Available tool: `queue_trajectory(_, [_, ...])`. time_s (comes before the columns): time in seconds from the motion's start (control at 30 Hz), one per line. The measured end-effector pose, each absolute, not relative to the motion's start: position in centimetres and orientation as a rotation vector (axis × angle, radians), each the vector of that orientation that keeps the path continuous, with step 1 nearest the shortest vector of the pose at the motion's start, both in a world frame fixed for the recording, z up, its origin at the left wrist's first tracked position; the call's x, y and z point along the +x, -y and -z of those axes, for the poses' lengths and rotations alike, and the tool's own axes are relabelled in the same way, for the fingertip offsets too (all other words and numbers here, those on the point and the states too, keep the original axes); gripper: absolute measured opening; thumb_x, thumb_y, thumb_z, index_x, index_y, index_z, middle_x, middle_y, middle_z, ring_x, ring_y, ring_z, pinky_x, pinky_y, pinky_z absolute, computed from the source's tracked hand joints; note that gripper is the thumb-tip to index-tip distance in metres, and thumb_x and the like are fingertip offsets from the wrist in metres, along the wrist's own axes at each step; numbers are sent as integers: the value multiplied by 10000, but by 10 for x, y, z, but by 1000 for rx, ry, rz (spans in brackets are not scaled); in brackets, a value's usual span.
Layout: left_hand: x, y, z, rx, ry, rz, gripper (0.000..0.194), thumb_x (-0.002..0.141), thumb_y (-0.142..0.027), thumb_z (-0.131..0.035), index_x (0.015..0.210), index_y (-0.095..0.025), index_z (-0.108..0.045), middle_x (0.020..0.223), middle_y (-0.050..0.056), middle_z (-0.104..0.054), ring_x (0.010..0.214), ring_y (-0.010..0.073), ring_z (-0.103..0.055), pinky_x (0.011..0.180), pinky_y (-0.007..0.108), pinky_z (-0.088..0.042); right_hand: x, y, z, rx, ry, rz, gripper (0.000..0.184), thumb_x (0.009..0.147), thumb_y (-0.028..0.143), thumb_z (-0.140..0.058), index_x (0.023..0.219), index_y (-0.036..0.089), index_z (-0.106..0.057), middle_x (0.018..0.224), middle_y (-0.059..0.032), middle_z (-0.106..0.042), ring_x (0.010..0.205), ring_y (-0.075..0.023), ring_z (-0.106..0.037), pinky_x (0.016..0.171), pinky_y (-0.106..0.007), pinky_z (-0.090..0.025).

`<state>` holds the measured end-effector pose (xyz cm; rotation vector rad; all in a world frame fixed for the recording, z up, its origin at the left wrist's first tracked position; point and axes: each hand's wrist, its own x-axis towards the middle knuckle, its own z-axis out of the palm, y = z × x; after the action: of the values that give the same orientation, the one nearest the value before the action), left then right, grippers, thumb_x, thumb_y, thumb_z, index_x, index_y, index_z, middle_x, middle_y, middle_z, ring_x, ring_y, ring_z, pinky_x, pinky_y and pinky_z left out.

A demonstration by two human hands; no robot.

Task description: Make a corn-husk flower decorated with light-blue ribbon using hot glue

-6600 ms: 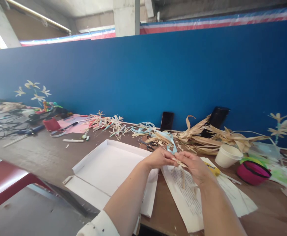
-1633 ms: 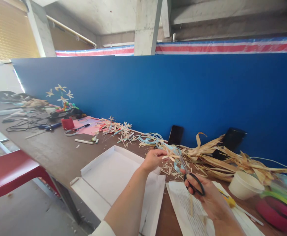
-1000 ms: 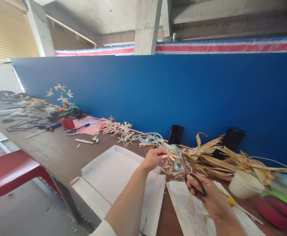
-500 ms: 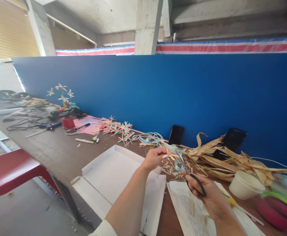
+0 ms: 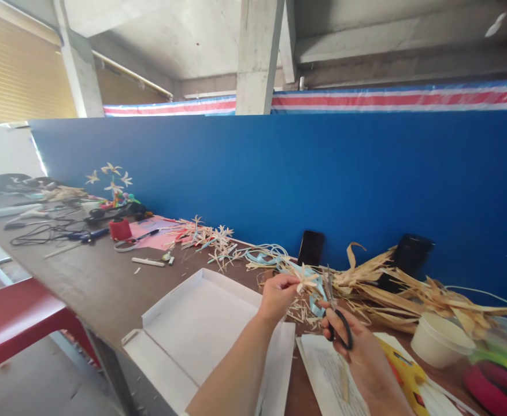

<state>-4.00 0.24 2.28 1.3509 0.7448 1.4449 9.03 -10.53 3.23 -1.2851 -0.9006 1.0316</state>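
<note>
Our left hand (image 5: 279, 297) pinches a flower (image 5: 306, 279) and our right hand (image 5: 344, 330) grips scissors (image 5: 332, 300), right of the frame's centre bottom.

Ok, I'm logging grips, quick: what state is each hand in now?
Left hand: closed, fingers pinching a flower.
Right hand: closed, holding scissors by the handles.

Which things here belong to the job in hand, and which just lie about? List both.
In the job:
Pale flower, in left hand
Scissors, in right hand
Probably dried husks, blue ribbon

Apparently lying about:
Leaning black phone
Open white box
White tub
</note>
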Motion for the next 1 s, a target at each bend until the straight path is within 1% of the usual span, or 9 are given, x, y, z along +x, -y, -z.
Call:
queue_trajectory(0.23, [-29,7,-20,1404,-723,-1552,95,661,-231,-670,709,-164,-717,747,40,-655,754,158,-583,725,261,-452,73,99,-29,-1229,818,-992,459,665,450,-707,1036,187,-648,728,-17,-599,611,-117,-500,432,-201,-291])
queue_trajectory(0.33, [-25,11,-19,1419,-733,-1567,73,672,-214,-655,684,-175,-715,711,31,-643,740,155,-570,727,264,-449,69,99,-31,-1236,812,-968,446,661,442,-712,1028,195,-658,709,-6,-592,594,-117,-497,464,-212,-336])
queue_trajectory(0.47, [-21,17,-19,1391,-751,-1546,72,676,-201,-646,676,-178,-715,721,31,-643,736,151,-569,721,258,-450,68,98,-28,-1249,836,-931,423,679,434,-699,1034,209,-659,696,6,-587,599,-117,-496,510,-218,-377])
queue_trajectory(0.77, [-20,20,-18,1402,-768,-1539,93,681,-163,-630,692,-183,-720,734,33,-661,739,150,-582,722,261,-453,71,97,-21,-1218,818,-917,377,691,431,-694,990,203,-669,728,6,-584,594,-95,-485,508,-206,-371])
queue_trajectory(1.0, [-19,20,-18,1395,-772,-1543,117,670,-132,-618,693,-185,-719,764,36,-669,757,155,-595,727,263,-465,70,98,-24,-1230,810,-911,394,672,436,-702,992,207,-676,710,11,-582,581,-106,-483,512,-224,-379])
